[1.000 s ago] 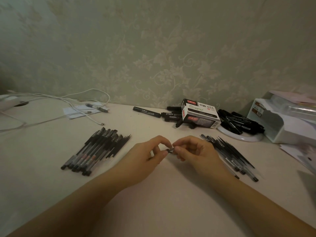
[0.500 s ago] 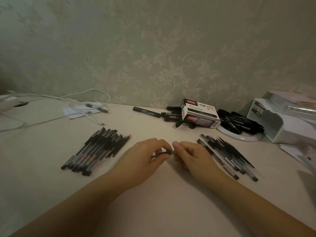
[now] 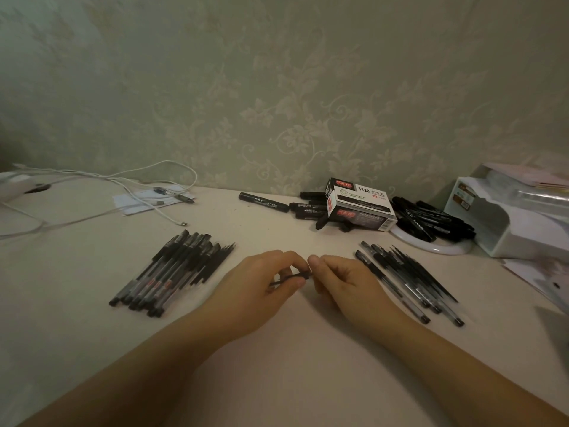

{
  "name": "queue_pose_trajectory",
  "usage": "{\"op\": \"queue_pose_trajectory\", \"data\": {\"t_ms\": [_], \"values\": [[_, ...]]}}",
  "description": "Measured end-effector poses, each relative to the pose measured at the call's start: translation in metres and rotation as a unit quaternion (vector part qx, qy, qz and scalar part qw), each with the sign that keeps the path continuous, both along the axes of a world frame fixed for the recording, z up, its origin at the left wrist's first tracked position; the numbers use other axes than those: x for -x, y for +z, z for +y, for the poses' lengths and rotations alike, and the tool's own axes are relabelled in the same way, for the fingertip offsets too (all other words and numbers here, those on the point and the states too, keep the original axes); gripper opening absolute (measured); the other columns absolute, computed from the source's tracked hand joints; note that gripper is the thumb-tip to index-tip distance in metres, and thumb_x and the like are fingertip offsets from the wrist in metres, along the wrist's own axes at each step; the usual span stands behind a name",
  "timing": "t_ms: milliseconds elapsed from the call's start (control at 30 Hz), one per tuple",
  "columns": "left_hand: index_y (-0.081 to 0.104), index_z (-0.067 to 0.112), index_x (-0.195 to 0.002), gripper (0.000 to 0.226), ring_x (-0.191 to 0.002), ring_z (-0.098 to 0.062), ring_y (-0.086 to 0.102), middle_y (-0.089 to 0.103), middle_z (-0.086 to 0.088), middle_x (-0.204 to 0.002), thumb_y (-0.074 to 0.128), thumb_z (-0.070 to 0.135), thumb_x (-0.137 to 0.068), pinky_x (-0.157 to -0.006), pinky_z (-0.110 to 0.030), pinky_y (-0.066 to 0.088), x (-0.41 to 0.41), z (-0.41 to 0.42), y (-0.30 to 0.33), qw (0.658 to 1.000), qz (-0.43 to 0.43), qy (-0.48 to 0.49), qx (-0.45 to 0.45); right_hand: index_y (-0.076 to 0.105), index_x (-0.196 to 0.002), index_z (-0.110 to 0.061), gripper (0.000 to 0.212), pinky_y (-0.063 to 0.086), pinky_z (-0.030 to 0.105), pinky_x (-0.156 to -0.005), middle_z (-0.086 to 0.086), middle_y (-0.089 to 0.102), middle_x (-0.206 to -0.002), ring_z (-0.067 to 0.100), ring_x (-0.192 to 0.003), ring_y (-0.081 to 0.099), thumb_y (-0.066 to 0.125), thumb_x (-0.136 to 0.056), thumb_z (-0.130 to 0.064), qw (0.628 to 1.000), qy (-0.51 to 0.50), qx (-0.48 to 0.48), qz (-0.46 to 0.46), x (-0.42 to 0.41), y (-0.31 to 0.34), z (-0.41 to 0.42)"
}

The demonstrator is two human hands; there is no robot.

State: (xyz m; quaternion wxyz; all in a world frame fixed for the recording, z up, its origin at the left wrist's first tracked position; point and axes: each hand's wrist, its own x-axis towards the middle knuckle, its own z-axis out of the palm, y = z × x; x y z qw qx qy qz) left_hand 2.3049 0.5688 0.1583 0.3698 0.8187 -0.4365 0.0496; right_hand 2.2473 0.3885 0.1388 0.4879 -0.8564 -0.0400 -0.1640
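Well in front of the box, just above the table: a refill, thin and black, held at both ends. Left hand curled round its left part, thumb and forefinger clamping the shaft. Right hand pinching the right tip, other fingers tucked in.

Probably very light, slim and a little bendy. Smooth plastic by the look of it, so apt to roll or slip. Best taken mid-shaft with fingertip pads, never by the writing point, and not flexed hard.

Nearer than the box and to its left: the left pile of capped pens, laid side by side. Nearer and to its right: the right pile, fanned out. On both sides of the box: black markers, those on the right heaped on a white plate. Further right of the box: a white organiser. Far left of the box: white cables over paper. Behind the box: patterned wallpaper.
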Motion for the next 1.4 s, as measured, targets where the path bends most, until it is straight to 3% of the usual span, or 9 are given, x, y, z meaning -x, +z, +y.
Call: {"op": "queue_pose_trajectory", "data": {"t_ms": [100,233,433,567,733,1000,1167,1267,1400], "values": [[0.063,0.035,-0.103,0.012,-0.072,0.003,0.053,0.059,0.014,-0.086,0.057,0.033,-0.093,-0.061,-0.010,0.036,-0.001,0.000,0.000,1.000,-0.006,0.009,0.001,0.059,-0.075,-0.023,0.044,0.042,0.025,-0.057,-0.005,0.059,-0.061,0.006,-0.055,0.050,0.046,-0.090,-0.063,1.000,-0.007,-0.024,0.009,0.001,0.001,0.001],[0.064,0.035,-0.103,0.012,-0.067,0.007,0.052,0.058,0.014,-0.082,0.057,0.033,-0.093,-0.059,-0.008,0.037,-0.001,0.001,0.000,1.000,0.004,0.017,0.005,0.060,-0.087,-0.032,0.014,0.044,0.021,-0.060,-0.006,0.065,-0.074,0.003,-0.062,0.054,0.054,-0.098,-0.038,1.000,0.021,-0.009,0.007,0.002,0.000,-0.003],[0.065,0.034,-0.103,0.012,-0.067,0.011,0.050,0.055,0.019,-0.080,0.059,0.032,-0.093,-0.058,-0.005,0.035,0.002,-0.001,0.000,1.000,0.004,0.007,0.000,0.052,-0.066,-0.022,0.041,0.036,0.016,-0.055,-0.010,0.049,-0.056,0.002,-0.054,0.042,0.046,-0.100,-0.044,1.000,0.007,0.010,-0.004,0.000,0.000,0.000],[0.065,0.032,-0.101,0.011,-0.061,0.008,0.051,0.058,0.016,-0.076,0.058,0.031,-0.093,-0.055,-0.005,0.035,0.001,-0.001,0.001,1.000,0.012,0.012,0.023,0.059,-0.082,-0.026,0.037,0.042,0.021,-0.058,-0.007,0.063,-0.068,0.002,-0.058,0.052,0.045,-0.093,-0.058,1.000,0.007,-0.020,0.005,0.002,0.002,0.001],[0.067,0.029,-0.097,0.008,-0.059,0.008,0.051,0.058,0.014,-0.071,0.061,0.027,-0.092,-0.054,-0.005,0.035,0.002,0.000,0.002,0.999,0.022,0.007,0.044,0.056,-0.080,-0.024,0.023,0.037,0.015,-0.057,-0.009,0.055,-0.066,0.003,-0.058,0.045,0.050,-0.101,-0.033,0.999,0.033,-0.012,0.010,0.001,0.001,-0.004],[0.064,0.034,-0.099,0.009,-0.077,0.001,0.053,0.058,0.016,-0.083,0.059,0.034,-0.091,-0.064,-0.011,0.040,-0.003,0.000,0.002,0.999,-0.045,0.020,0.006,0.056,-0.074,-0.023,0.031,0.035,0.013,-0.054,-0.012,0.057,-0.063,0.001,-0.055,0.044,0.049,-0.102,-0.032,1.000,-0.001,-0.013,0.013,0.004,0.005,0.001],[0.061,0.038,-0.103,0.012,-0.070,0.006,0.052,0.058,0.015,-0.079,0.056,0.033,-0.093,-0.057,-0.011,0.035,-0.010,0.003,-0.005,0.997,-0.012,0.072,0.011,0.064,-0.106,-0.028,0.013,0.040,0.012,-0.075,-0.019,0.057,-0.099,0.001,-0.089,0.052,0.054,-0.099,-0.031,0.969,-0.145,0.178,-0.087,0.007,0.006,0.001],[0.058,0.042,-0.110,0.020,-0.068,0.008,0.051,0.056,0.015,-0.079,0.053,0.030,-0.095,-0.057,-0.011,0.032,-0.015,0.005,-0.007,0.997,0.001,0.082,0.016,0.063,-0.125,-0.026,0.033,0.037,0.024,-0.090,-0.010,0.052,-0.116,0.009,-0.107,0.043,0.061,-0.094,-0.037,0.942,-0.170,0.286,-0.039,0.005,0.002,-0.004],[0.058,0.044,-0.116,0.025,-0.072,0.007,0.051,0.056,0.016,-0.082,0.052,0.031,-0.095,-0.061,-0.012,0.036,-0.015,0.005,-0.008,0.997,-0.016,0.076,-0.002,0.071,-0.107,-0.026,0.018,0.046,0.031,-0.088,-0.012,0.056,-0.103,0.010,-0.098,0.049,0.063,-0.094,-0.035,0.948,-0.143,0.284,-0.005,0.002,-0.001,-0.005]]}}
